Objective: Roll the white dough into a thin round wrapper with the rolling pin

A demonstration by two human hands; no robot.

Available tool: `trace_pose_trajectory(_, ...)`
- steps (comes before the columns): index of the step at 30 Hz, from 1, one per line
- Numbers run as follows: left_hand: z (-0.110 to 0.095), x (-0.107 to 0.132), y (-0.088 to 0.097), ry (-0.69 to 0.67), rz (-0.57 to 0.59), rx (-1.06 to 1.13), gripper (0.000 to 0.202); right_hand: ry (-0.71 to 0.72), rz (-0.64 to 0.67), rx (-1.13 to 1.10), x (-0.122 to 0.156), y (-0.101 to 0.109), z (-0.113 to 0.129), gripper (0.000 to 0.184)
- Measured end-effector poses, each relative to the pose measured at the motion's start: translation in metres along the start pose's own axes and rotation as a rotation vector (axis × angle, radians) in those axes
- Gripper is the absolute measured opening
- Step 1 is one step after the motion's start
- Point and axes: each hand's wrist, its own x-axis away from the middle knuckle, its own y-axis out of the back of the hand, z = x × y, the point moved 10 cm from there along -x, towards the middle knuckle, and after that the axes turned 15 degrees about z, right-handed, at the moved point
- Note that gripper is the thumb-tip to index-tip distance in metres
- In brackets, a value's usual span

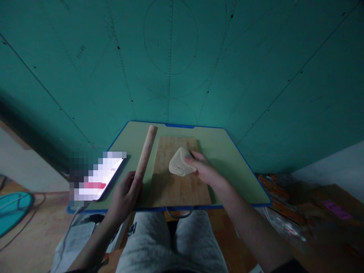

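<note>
My left hand [129,192] is closed around the lower end of a wooden rolling pin [146,151], which points up and slightly right, left of the cutting board. My right hand [201,166] grips a pale, folded piece of dough [179,163] by its right edge, fingers behind and thumb in front. The dough is over the middle of the wooden cutting board [182,193]; whether it touches the board I cannot tell. Part of the board is hidden behind the dough and my right hand.
The board lies on a small pale green table [236,174] with a blue rim. A lit phone or tablet [104,178], partly blurred out, is at its left, with a cable [69,227] below. A green wall [182,57] stands behind. Boxes and plastic bags [287,223] lie at right.
</note>
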Motion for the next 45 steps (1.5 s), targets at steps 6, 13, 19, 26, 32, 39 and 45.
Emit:
trace_pose_trajectory(6,-0.006,0.001,0.001,-0.004,-0.008,-0.007,0.054,0.066,-0.011,0.277,0.003,-0.001,0.025,0.041)
trace_pose_trajectory(13,-0.004,0.001,0.002,-0.014,-0.031,-0.022,0.052,0.214,-0.056,1.047,0.034,-0.031,0.059,0.031)
trace_pose_trajectory(19,-0.012,0.002,0.003,-0.018,-0.025,-0.054,0.052,0.323,0.093,1.153,0.06,-0.051,0.05,0.02)
trace_pose_trajectory(26,-0.006,0.001,0.001,-0.015,-0.024,-0.069,0.053,0.119,0.074,1.108,0.016,-0.036,0.034,0.038)
trace_pose_trajectory(32,-0.008,0.002,0.003,-0.026,-0.043,-0.088,0.051,0.106,0.164,1.19,0.001,-0.055,0.016,0.025)
trace_pose_trajectory(39,-0.006,0.002,0.001,-0.019,-0.024,-0.093,0.048,0.088,0.151,1.192,0.029,-0.068,0.017,0.031)
trace_pose_trajectory(45,-0.009,0.003,0.002,-0.036,-0.034,-0.096,0.044,0.118,0.035,1.249,0.041,-0.062,0.026,0.051)
